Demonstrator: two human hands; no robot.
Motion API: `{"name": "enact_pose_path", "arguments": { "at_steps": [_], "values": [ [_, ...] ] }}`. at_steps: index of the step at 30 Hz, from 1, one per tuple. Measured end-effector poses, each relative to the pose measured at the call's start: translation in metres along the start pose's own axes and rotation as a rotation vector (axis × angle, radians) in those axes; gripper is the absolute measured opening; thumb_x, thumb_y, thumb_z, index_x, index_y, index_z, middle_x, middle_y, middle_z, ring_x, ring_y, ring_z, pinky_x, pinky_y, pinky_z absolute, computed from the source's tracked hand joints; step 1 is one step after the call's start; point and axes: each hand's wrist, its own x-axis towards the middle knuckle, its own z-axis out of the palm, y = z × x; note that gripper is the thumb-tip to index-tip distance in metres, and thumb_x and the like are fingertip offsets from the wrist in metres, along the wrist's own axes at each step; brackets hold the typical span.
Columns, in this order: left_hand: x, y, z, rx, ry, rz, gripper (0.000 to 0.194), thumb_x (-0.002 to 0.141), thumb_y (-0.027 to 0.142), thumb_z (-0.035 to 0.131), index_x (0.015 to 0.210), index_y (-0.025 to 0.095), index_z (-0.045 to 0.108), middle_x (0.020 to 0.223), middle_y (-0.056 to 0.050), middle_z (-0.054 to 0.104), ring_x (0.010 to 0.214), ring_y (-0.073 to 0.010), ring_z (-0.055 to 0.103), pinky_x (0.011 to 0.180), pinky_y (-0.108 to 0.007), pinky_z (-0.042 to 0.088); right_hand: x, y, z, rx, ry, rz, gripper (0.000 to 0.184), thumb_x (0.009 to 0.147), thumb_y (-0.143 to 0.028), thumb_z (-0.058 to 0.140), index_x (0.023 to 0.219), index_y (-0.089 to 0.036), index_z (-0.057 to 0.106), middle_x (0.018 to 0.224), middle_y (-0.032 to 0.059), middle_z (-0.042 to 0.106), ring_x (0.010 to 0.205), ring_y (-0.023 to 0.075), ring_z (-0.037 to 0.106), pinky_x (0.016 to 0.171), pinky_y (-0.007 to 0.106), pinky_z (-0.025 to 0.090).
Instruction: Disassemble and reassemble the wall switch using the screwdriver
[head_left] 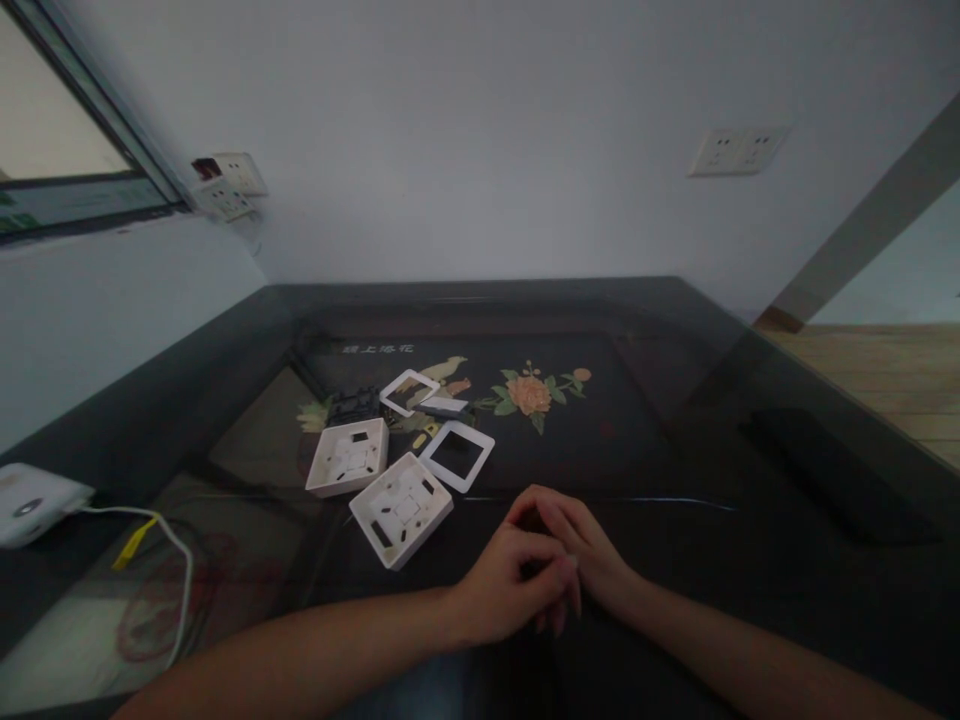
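My left hand and my right hand rest together near the table's front edge. The fingers of both are curled and touch each other, and part of the right hand's fingers is hidden behind the left. No object shows in either hand. Just left of them lie two white square mounting boxes, a nearer box and a farther box, both with their hollow side up. Beside these are a white square frame, a second white frame, a white-faced switch piece and black modules.
A dark glossy table with a bird-and-flower picture meets the wall. At the left edge lies a white device with a white cable and yellow tag. A black flat object lies right. Wall sockets are above.
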Motion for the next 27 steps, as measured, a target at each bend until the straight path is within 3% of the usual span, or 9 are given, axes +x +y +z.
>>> {"name": "enact_pose_path", "arguments": {
  "at_steps": [3,7,11,15,27],
  "values": [
    [0.003,0.003,-0.002,-0.029,0.149,0.027,0.066,0.083,0.079,0.044,0.063,0.016,0.052,0.055,0.001,0.050,0.048,-0.0095,0.047,0.049,-0.022,0.039,-0.003,-0.006,-0.001,0.065,0.012,-0.010,0.053,0.100,-0.056,0.030,0.101,-0.020,0.069,0.095,0.0065,0.070,0.086,0.0192,0.065,0.078,0.031,0.051],
    [0.005,0.006,-0.003,-0.030,0.271,0.077,0.061,0.082,0.075,0.050,0.066,0.017,0.050,0.064,0.000,0.050,0.064,-0.0129,0.048,0.063,-0.025,0.041,-0.006,-0.009,-0.002,0.105,-0.027,-0.024,0.060,0.096,-0.065,0.032,0.113,-0.020,0.067,0.103,0.0093,0.071,0.080,0.0194,0.066,0.065,0.030,0.051],
    [0.004,0.006,-0.002,-0.025,0.258,0.091,0.062,0.080,0.077,0.051,0.071,0.016,0.056,0.069,-0.001,0.053,0.069,-0.0155,0.051,0.067,-0.027,0.043,-0.007,-0.007,-0.001,0.115,-0.036,-0.045,0.062,0.092,-0.069,0.034,0.112,-0.020,0.067,0.108,0.0108,0.071,0.102,0.0255,0.064,0.082,0.036,0.052],
    [0.004,0.004,-0.004,-0.006,0.263,0.096,0.061,0.081,0.075,0.052,0.075,0.015,0.061,0.074,-0.002,0.057,0.075,-0.0174,0.054,0.073,-0.030,0.046,-0.004,-0.005,-0.001,0.113,-0.023,-0.050,0.058,0.094,-0.067,0.034,0.107,-0.021,0.067,0.107,0.0103,0.070,0.107,0.0264,0.062,0.094,0.041,0.048],
    [0.004,0.006,-0.002,0.062,0.274,0.107,0.044,0.088,0.055,0.052,0.093,0.014,0.067,0.087,-0.005,0.062,0.086,-0.0204,0.057,0.082,-0.033,0.048,0.004,-0.005,-0.003,0.124,-0.047,-0.100,0.054,0.096,-0.063,0.034,0.097,-0.019,0.067,0.098,0.0086,0.067,0.095,0.0230,0.062,0.090,0.038,0.047]
  ]
}}
